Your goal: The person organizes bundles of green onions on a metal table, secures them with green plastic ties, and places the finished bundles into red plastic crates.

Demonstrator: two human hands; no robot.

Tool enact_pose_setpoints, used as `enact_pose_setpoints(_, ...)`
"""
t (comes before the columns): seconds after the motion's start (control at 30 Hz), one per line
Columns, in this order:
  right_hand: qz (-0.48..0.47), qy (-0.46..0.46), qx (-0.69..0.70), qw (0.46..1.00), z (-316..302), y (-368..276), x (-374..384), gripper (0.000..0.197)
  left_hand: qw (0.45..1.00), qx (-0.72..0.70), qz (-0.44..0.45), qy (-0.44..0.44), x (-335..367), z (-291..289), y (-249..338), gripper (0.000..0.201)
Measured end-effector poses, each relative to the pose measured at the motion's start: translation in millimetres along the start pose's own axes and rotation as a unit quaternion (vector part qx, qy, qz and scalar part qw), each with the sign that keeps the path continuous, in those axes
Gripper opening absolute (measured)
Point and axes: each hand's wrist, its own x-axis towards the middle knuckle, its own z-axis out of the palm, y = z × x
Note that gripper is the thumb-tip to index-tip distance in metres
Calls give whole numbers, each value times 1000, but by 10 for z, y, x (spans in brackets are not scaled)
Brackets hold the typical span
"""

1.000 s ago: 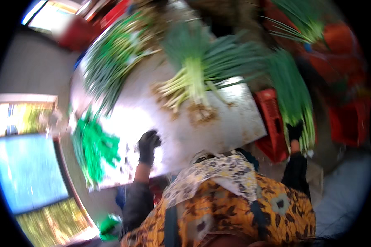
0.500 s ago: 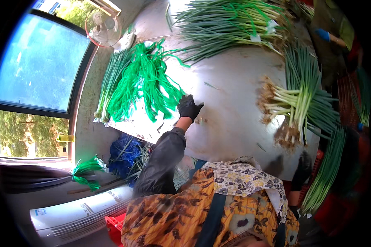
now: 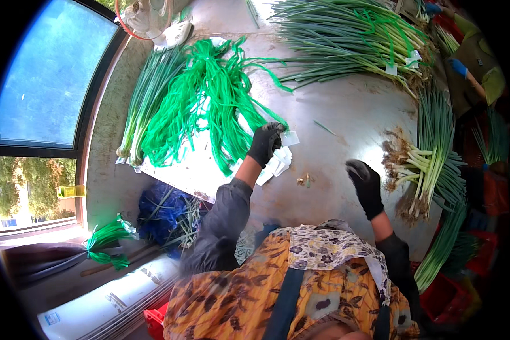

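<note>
My left hand (image 3: 264, 144), in a black glove, pinches a green ribbon beside a loose heap of green plastic ribbons (image 3: 209, 96). A small white tag (image 3: 289, 137) shows at its fingertips. Just below the hand, more white tags (image 3: 279, 162) lie in a pile on the metal table (image 3: 323, 147). My right hand (image 3: 365, 187), also black-gloved, hovers over the table's right half with loosely bent fingers and nothing visible in them. Beyond it, toward the right edge, lie crossed bunches of green onions (image 3: 430, 164) with their brown roots facing left and toward me.
A large pile of green onions (image 3: 345, 39) with ribbons and tags covers the far side. Another bunch (image 3: 147, 102) lies by the left wall. A fan (image 3: 147, 20) stands at the far left. Another person's blue-gloved hand (image 3: 458, 68) shows at the far right.
My left hand has closed its fingers at the ribbon ends and a tag now shows there. My right hand has come from the lower right edge to above the table. The view has shifted.
</note>
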Motion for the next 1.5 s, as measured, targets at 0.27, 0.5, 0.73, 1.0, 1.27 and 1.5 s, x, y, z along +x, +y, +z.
enact_pose_setpoints(0.27, 139, -218, 125, 958, 1162, -441, 1238, 26, 998, 41, -22, -45, -108, 32, -123, 21)
enact_pose_setpoints(0.5, -108, -193, -101, 970, 1230, -490, 874, 19, 973, -208, -56, -80, 977, -533, 26, 18)
enact_pose_setpoints(0.73, -133, -165, -395, 894, -93, 707, -919, 10, 950, -290, -88, 79, 2178, -1556, 795, 26)
enact_pose_setpoints(1.0, -86, 7, -455, 886, -1076, 260, -1822, 13, 788, 612, 28, 65, 1549, -1316, 911, 49)
enact_pose_setpoints(1.27, 10, 103, -75, 992, -247, -645, -677, 17, 799, 219, 125, -545, -523, 1271, -156, 32)
enact_pose_setpoints(1.5, -42, 35, -308, 950, -392, -94, -1946, 22, 957, -112, -8, -269, -831, 1883, 205, 38)
